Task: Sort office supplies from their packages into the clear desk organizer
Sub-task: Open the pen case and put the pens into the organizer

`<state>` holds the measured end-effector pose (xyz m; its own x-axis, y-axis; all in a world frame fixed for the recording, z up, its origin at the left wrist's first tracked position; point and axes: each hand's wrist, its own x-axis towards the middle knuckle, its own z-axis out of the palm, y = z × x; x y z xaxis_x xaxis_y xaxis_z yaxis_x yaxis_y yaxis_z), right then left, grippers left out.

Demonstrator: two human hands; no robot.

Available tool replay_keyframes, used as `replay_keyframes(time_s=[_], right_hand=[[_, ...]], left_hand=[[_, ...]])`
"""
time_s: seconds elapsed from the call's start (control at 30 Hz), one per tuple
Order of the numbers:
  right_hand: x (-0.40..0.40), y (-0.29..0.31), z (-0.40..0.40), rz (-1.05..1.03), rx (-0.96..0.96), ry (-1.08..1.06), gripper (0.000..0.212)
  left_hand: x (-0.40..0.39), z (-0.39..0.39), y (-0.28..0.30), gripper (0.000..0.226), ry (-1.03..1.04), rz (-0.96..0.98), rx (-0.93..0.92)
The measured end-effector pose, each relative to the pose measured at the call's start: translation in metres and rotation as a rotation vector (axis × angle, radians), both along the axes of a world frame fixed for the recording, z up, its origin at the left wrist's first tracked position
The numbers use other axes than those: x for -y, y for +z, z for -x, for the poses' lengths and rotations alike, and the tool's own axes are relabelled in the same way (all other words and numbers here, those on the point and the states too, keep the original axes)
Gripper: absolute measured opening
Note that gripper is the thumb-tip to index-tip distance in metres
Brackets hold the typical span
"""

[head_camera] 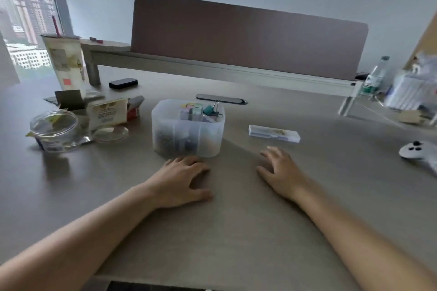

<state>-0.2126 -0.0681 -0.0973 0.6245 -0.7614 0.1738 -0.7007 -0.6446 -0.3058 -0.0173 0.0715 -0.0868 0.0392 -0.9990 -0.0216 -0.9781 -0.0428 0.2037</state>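
Both hands lie on the worktop (236, 231), palms down, and hold nothing. The left hand (182, 182) has its fingers loosely spread, tips just short of the near wall of the organizer (188, 136). The right hand (280, 170) is likewise relaxed and empty.

The organizer stands at centre, directly beyond the left hand. Its far compartments hold pastel blocks and a teal clip (209, 109); the near compartments show dark contents, too blurred to identify.

The governing relation: a slim clear case (274, 133) lies beyond the right hand and slightly to its right, near but apart from the fingertips. Its long axis runs left to right, roughly across the line of the forearm. Something small and pale shows inside; what it is cannot be told. The right hand is plainly the nearer.

The other packages sit far left: an open jar (54, 130), its lid (111, 133) beside it, and opened cartons (106, 111). Whether they still hold stock cannot be told; the left hand is nearer to them.

Judgement: sorting is well advanced. The case appears the likeliest remaining item, and a short forward reach by the right hand, gripping across its narrow width, would serve.
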Motion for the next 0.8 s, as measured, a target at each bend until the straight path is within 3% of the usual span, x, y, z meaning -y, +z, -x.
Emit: replay_keyframes(time_s=[0.17,0.3,0.53,0.7,0.8], right_hand=[[0.06,-0.003,0.002,-0.02,0.022,-0.21,0.07],[0.086,-0.003,-0.007,-0.025,-0.075,-0.265,0.076],[0.085,0.001,-0.01,0.179,-0.054,-0.337,0.064],[0.093,-0.002,-0.007,0.078,-0.002,-0.328,0.057],[0.093,-0.003,-0.007,0.033,0.169,-0.259,0.05]], left_hand=[[0.014,-0.004,-0.006,0.105,0.015,-0.002,0.009],[0.016,-0.006,-0.009,0.116,0.015,0.041,-0.017],[0.015,-0.004,-0.008,0.116,0.037,0.052,-0.036],[0.015,-0.006,-0.011,0.12,0.04,0.06,-0.065],[0.015,-0.007,-0.012,0.12,0.034,0.058,-0.073]])
